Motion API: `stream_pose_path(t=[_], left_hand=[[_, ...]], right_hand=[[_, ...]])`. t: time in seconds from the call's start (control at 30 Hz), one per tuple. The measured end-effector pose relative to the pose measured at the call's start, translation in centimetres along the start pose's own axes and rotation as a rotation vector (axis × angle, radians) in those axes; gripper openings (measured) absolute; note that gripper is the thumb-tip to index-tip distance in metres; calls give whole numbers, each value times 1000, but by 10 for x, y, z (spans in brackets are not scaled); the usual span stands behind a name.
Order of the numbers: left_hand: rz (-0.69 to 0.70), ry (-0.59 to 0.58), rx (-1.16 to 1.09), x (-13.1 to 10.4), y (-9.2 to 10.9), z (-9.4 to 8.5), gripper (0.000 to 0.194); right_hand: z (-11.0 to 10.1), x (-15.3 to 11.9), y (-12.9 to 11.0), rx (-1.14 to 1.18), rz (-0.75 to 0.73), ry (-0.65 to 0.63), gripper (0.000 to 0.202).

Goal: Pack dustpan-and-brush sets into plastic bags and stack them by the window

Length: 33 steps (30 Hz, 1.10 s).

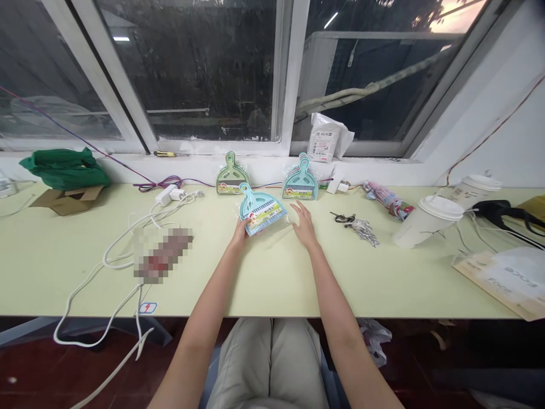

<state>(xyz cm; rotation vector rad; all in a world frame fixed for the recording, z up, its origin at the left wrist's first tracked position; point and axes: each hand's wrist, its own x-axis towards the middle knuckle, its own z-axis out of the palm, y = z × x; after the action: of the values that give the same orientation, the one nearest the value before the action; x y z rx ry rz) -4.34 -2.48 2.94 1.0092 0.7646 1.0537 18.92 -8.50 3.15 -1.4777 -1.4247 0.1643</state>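
My left hand [240,232] grips the lower left corner of a light blue mini dustpan and brush set [263,213] in clear wrapping, its handle pointing up and to the left. Just right of that set, my right hand [304,226] is open with fingers spread, near the loose edge of the wrapping; no firm hold shows. Behind, a green dustpan set [231,177] leans against the wall under the window. Farther right, several more wrapped dustpan sets [300,180] lean there in a stack, a light blue one in front.
White cables and a plug adapter [166,195] lie on the left, near a green bag [66,169] and an open cardboard box [68,200]. On the right are keys [361,230], a folded umbrella [387,200], white cups [428,221] and a paper bag [506,278]. A screwdriver [168,154] rests on the sill.
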Motion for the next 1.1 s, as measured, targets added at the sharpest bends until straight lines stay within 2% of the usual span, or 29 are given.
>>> stream_pose_path(t=[0.03,0.1,0.23,0.4,0.5,0.57,0.63,0.73,0.8,0.83,0.9,0.97,1.0,1.1], left_hand=[[-21,-22,0,1,0,-2,62],[-63,-58,3,1,-1,-4,60],[-143,-106,23,0,1,-9,55],[-239,-148,87,-2,7,-18,57],[-235,-228,120,-5,7,-18,56],[-228,-281,137,-7,7,-18,54],[-237,-306,165,-8,6,-16,57],[-238,-341,214,-11,8,-15,62],[-203,-378,226,-14,9,-14,66],[-166,-385,233,-15,9,-13,69],[-18,-341,277,-15,7,-13,83],[170,-204,392,-11,3,-14,94],[238,-111,473,-8,1,-16,88],[266,168,753,7,1,-27,39]], right_hand=[[1,-1,0,-38,-127,-47,57],[6,-1,-1,-78,-250,-127,54],[12,2,2,-118,-237,-177,27],[11,-3,4,-171,-200,-184,22],[15,-6,5,-177,-119,-124,18],[21,-6,9,-101,-55,-74,16],[27,-5,14,60,29,-28,28],[32,-1,25,373,241,-110,56],[33,1,31,531,361,-194,56],[33,2,33,575,393,-193,53],[35,3,35,573,416,-96,50],[40,4,34,464,416,5,47],[44,4,32,389,411,29,45],[63,8,24,179,349,37,34]])
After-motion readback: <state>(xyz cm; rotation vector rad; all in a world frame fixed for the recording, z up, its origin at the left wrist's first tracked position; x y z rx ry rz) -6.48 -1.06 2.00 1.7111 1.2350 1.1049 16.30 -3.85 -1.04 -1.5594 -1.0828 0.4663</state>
